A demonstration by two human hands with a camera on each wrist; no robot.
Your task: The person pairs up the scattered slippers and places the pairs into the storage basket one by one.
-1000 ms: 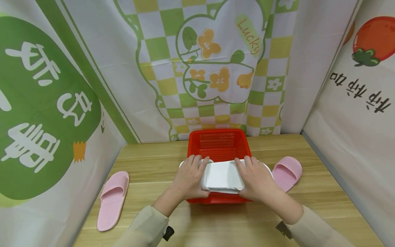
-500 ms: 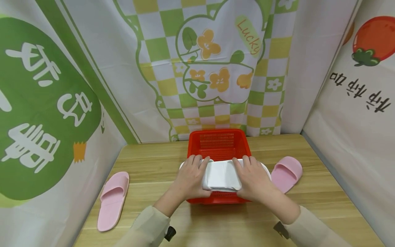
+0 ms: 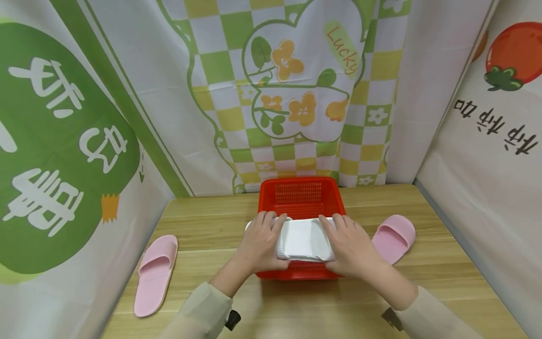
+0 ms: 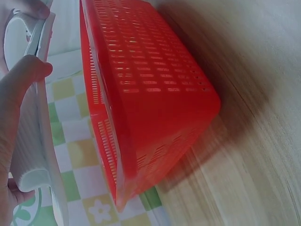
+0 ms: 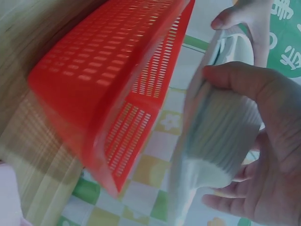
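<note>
Since the earlier head frames, both hands have drawn slightly inward; white slippers [image 3: 306,239] remain low centre over the red basket [image 3: 300,197]. Left hand [image 3: 259,244] and right hand [image 3: 352,247] grip them, fingers curled.

Left wrist view: perforated rigid plastic basket wall, ribbed foam sole [image 4: 33,141].

Right wrist view: thumb across ribbed sole [image 5: 221,136], wood-grain table [image 5: 33,61].

Red basket [image 3: 301,195], white slippers [image 3: 305,240], pink slippers [image 3: 153,275].
</note>
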